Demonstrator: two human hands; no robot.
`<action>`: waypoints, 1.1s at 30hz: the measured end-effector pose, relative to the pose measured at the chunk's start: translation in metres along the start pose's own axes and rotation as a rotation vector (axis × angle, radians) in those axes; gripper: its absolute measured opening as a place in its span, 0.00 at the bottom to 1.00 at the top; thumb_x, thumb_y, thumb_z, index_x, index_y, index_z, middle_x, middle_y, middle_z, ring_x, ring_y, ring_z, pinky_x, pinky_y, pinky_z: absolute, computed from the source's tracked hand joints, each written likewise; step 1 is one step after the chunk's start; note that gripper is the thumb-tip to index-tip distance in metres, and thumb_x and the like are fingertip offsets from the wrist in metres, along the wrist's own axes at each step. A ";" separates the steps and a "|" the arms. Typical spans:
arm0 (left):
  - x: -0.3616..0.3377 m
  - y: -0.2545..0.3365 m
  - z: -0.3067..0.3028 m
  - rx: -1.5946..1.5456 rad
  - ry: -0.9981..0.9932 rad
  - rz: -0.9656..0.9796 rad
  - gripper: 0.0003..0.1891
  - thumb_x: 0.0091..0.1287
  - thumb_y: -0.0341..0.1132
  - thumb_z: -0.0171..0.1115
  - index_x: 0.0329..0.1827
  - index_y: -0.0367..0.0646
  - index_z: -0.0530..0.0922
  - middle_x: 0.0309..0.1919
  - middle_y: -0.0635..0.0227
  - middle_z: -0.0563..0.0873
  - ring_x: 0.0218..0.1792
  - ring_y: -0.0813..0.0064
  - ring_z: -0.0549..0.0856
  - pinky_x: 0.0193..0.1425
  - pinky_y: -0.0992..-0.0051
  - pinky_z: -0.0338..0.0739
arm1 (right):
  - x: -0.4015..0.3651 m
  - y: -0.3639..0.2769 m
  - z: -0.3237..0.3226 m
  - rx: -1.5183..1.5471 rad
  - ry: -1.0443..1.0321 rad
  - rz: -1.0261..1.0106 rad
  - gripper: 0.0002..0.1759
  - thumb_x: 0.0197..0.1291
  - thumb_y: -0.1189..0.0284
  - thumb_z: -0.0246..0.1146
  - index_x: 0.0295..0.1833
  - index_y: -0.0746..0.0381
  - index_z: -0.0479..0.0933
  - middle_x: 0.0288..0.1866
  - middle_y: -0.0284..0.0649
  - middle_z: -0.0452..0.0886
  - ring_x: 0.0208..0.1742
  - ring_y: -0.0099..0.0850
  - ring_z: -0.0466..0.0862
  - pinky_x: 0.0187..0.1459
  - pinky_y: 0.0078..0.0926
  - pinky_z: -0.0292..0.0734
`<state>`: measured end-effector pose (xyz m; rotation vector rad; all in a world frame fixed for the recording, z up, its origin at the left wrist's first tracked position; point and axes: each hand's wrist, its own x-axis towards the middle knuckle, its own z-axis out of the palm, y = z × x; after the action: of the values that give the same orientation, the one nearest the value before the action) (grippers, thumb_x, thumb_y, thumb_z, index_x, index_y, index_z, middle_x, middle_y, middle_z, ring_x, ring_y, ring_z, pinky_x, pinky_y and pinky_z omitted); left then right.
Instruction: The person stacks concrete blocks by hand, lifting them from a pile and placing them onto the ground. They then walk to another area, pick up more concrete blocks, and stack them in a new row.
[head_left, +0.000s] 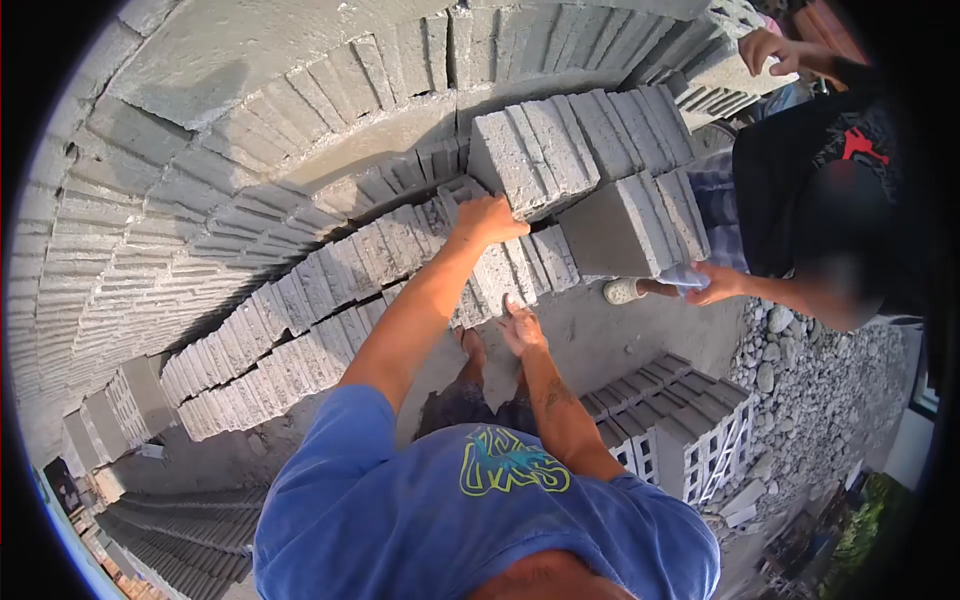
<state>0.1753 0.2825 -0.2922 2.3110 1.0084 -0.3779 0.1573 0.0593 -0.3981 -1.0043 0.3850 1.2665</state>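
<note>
Concrete blocks stand in a long double row [330,270] in front of me. My left hand [487,220] is on the upper edge of a block near the row's right end, its fingers curled over it. Lower down, my right hand [521,330] touches the near lower edge of the blocks [505,272], fingertips against them and palm facing up. Just beyond my left hand, taller blocks [535,150] are stacked on the row. Another block with a smooth dark face [615,235] rests to the right of my hands.
A co-worker [820,200] in a black shirt stands at the right, one hand holding a pale bluish object [685,277]. Behind the row rises a high block stack [130,230]. Hollow blocks [680,430] stand at the lower right beside gravel [810,370].
</note>
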 end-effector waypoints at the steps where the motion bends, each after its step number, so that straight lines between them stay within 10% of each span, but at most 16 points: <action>1: -0.011 0.004 0.007 -0.066 0.004 -0.066 0.32 0.46 0.55 0.62 0.45 0.33 0.79 0.43 0.48 0.84 0.47 0.56 0.84 0.50 0.63 0.77 | 0.007 0.012 -0.021 0.007 -0.074 0.010 0.37 0.52 0.62 0.71 0.62 0.68 0.62 0.65 0.43 0.66 0.67 0.40 0.64 0.68 0.52 0.52; 8: -0.053 0.008 0.051 -0.114 0.011 -0.153 0.27 0.47 0.45 0.60 0.46 0.34 0.77 0.41 0.46 0.85 0.46 0.53 0.84 0.57 0.60 0.69 | -0.016 0.006 -0.044 0.809 -0.088 0.191 0.47 0.58 0.37 0.48 0.74 0.56 0.51 0.75 0.48 0.52 0.75 0.49 0.49 0.69 0.61 0.42; 11: -0.086 -0.003 0.085 -0.071 0.126 -0.080 0.35 0.45 0.50 0.62 0.57 0.39 0.74 0.37 0.46 0.84 0.41 0.51 0.85 0.48 0.59 0.76 | -0.013 -0.008 -0.027 0.122 0.176 0.257 0.44 0.56 0.38 0.53 0.69 0.58 0.61 0.72 0.48 0.59 0.71 0.50 0.58 0.68 0.60 0.46; 22: -0.239 0.066 0.088 0.075 0.236 -0.164 0.41 0.46 0.47 0.61 0.65 0.34 0.65 0.33 0.47 0.85 0.39 0.51 0.85 0.51 0.56 0.71 | -0.039 0.072 -0.102 0.166 0.041 0.415 0.28 0.56 0.50 0.62 0.59 0.51 0.74 0.63 0.36 0.72 0.64 0.45 0.69 0.62 0.62 0.55; 33: -0.399 0.199 -0.054 0.460 1.036 0.145 0.37 0.48 0.41 0.64 0.64 0.35 0.68 0.26 0.58 0.79 0.34 0.58 0.81 0.58 0.64 0.64 | -0.175 -0.048 0.104 0.368 -0.838 0.225 0.24 0.65 0.52 0.55 0.60 0.55 0.70 0.56 0.37 0.76 0.57 0.36 0.75 0.58 0.43 0.71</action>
<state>0.0547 -0.0212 0.0162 3.0238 1.2635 0.8295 0.1194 0.0374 -0.1938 -0.0727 0.0634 1.6215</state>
